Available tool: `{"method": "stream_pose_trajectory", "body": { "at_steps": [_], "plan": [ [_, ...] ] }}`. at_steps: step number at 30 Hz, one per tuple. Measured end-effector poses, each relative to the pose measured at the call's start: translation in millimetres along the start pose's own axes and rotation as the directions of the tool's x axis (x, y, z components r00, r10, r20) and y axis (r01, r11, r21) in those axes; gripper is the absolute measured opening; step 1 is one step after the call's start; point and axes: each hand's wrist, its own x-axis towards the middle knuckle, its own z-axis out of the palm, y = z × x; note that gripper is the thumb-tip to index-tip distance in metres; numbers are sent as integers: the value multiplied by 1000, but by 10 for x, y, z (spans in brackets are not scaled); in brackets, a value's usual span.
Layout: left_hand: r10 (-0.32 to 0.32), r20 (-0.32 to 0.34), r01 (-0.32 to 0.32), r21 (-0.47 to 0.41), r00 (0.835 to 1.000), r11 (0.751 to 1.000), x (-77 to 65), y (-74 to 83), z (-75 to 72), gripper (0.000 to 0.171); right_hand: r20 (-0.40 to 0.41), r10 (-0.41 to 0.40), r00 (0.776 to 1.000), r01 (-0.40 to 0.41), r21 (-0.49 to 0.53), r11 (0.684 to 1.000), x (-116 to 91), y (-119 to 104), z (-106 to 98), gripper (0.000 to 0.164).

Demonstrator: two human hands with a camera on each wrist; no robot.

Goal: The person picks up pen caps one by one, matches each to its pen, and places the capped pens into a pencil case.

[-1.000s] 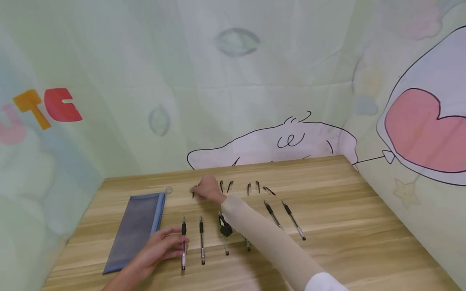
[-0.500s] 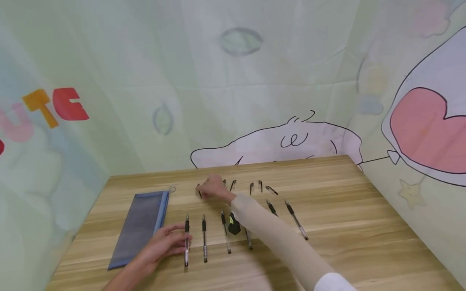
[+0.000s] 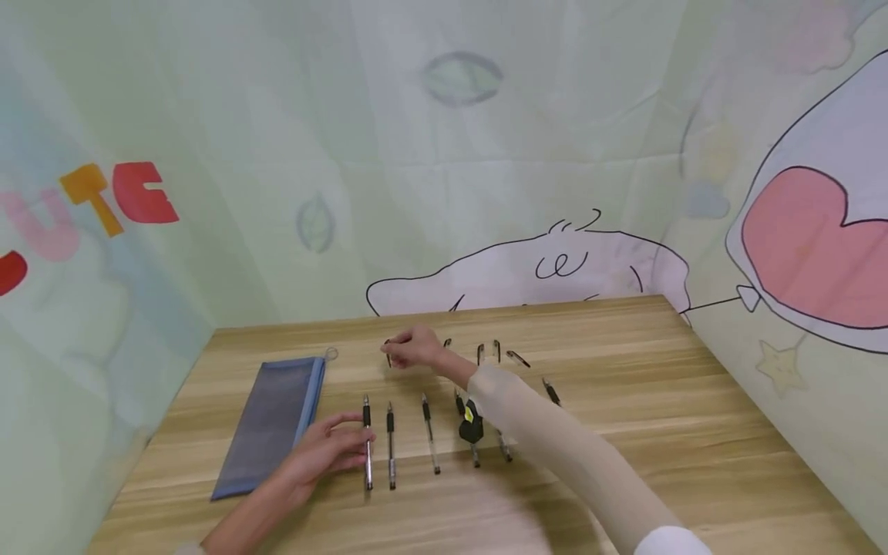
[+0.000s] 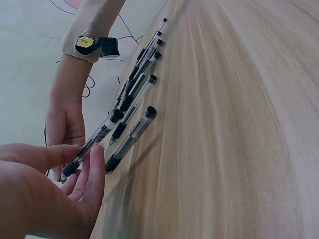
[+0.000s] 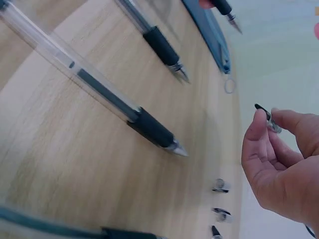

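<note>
In the head view my left hand (image 3: 333, 449) pinches a clear gel pen (image 3: 368, 447) with a black grip, tip pointing away from me. The left wrist view shows this pen held between thumb and fingers above the wooden table. Farther back, my right hand (image 3: 418, 348) holds a small black pen cap (image 3: 388, 354) by thumb and fingertips. That pen cap (image 5: 269, 119) appears off the table in the right wrist view. Cap and pen tip are apart. Similar uncapped pens (image 3: 391, 455) lie in a row to the right of the held pen, some partly hidden by my right arm.
A blue-edged mesh pencil case (image 3: 270, 424) with a ring on its zipper lies left of my left hand. Several loose caps (image 3: 496, 351) lie along the back of the wooden table (image 3: 666, 432). A printed curtain (image 3: 458, 193) hangs behind the table.
My left hand has moved the held pen rightward, closer to the neighbouring pen. The right hand, still pinching the cap, has shifted slightly right. The head view has shifted a little.
</note>
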Motion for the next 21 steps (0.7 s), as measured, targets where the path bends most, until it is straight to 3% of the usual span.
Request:
{"method": "stream_pose_trajectory", "body": {
  "at_steps": [7, 13, 21],
  "plan": [
    [-11, -36, 11, -5, 999, 1000, -1, 48, 69, 62, 75, 0, 997, 3, -40, 999, -150, -103, -206, 28],
    [17, 6, -17, -9, 1000, 1000, -29, 86, 117, 66, 88, 10, 996, -4, -69, 998, -305, -177, -348, 25],
    [17, 11, -17, 22, 1000, 1000, -64, 105, 167, 59, 98, 20, 995, -16, -49, 999, -472, -214, -398, 23]
  ]
}}
